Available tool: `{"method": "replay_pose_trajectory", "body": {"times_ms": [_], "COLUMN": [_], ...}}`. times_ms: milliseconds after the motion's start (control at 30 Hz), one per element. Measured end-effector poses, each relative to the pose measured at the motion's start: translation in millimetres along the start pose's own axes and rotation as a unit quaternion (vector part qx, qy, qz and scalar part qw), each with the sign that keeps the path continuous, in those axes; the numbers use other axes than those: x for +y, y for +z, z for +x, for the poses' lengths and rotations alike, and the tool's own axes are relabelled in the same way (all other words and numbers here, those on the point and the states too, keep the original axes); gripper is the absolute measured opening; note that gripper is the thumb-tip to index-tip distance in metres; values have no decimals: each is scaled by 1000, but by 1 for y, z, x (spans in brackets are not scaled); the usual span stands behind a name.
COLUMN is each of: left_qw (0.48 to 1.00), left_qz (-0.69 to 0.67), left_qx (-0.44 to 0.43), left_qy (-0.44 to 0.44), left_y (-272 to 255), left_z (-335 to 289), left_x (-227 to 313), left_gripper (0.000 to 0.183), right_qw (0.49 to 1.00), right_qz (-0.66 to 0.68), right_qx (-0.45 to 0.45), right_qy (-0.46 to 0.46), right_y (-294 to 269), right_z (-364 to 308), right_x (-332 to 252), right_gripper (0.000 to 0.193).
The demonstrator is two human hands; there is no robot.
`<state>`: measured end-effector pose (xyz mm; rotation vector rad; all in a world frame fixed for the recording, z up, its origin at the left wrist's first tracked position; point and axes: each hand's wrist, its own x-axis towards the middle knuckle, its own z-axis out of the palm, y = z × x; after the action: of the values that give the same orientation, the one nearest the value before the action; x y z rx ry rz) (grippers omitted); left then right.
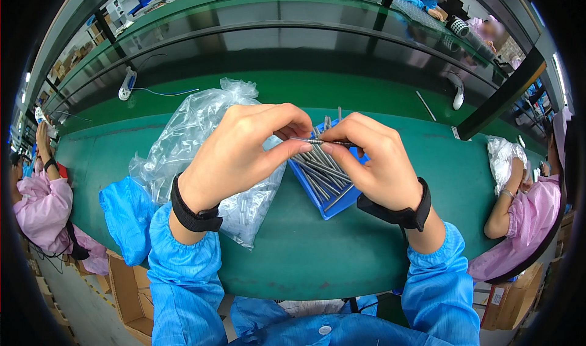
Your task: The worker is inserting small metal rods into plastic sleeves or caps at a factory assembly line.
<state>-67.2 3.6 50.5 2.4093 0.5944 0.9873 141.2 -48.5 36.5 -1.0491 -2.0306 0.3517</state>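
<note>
Over a blue plastic tray (342, 204), my two hands meet fingertip to fingertip at a thin, dark, ribbed metal rod (315, 141), which looks like a long coiled spring. My right hand (378, 156) pinches it between thumb and forefinger. From the other side, my left hand (241, 147) pinches the rod's end, where a thin pale piece shows; its kind is too small to make out. Several similar metal rods (323, 176) lie loose in the tray, some sticking up past its far rim. Left of the tray, partly behind my left hand, lies a large clear plastic bag (183, 135).
A crumpled blue cloth (125, 214) lies beside the bag on the green table (287, 260). Farther back are a white corded device (127, 84), a thin rod (426, 106) and another white device (456, 92). A dark post (500, 98) stands at right. Co-workers sit on both sides.
</note>
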Motion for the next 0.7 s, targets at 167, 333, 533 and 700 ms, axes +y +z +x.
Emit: {"method": "replay_pose_trajectory", "body": {"times_ms": [167, 333, 533, 700], "left_qw": [996, 984, 957, 932], "left_qz": [-75, -143, -245, -304], "left_qx": [-2, -15, 71, 147], "left_qy": [-44, -104, -136, -130], "left_y": [-1, 1, 10, 21], "left_z": [0, 3, 5, 4], "left_x": [-5, -3, 2, -9], "left_gripper": [14, 9, 13, 16], "right_qw": [999, 996, 994, 992], "right_qz": [-16, -40, -36, -7], "right_qx": [39, 57, 93, 125], "right_qy": [-34, -53, -32, 15], "right_y": [3, 3, 5, 6], "right_z": [0, 0, 0, 1], "right_x": [1, 2, 4, 2], "right_gripper": [8, 9, 11, 12]}}
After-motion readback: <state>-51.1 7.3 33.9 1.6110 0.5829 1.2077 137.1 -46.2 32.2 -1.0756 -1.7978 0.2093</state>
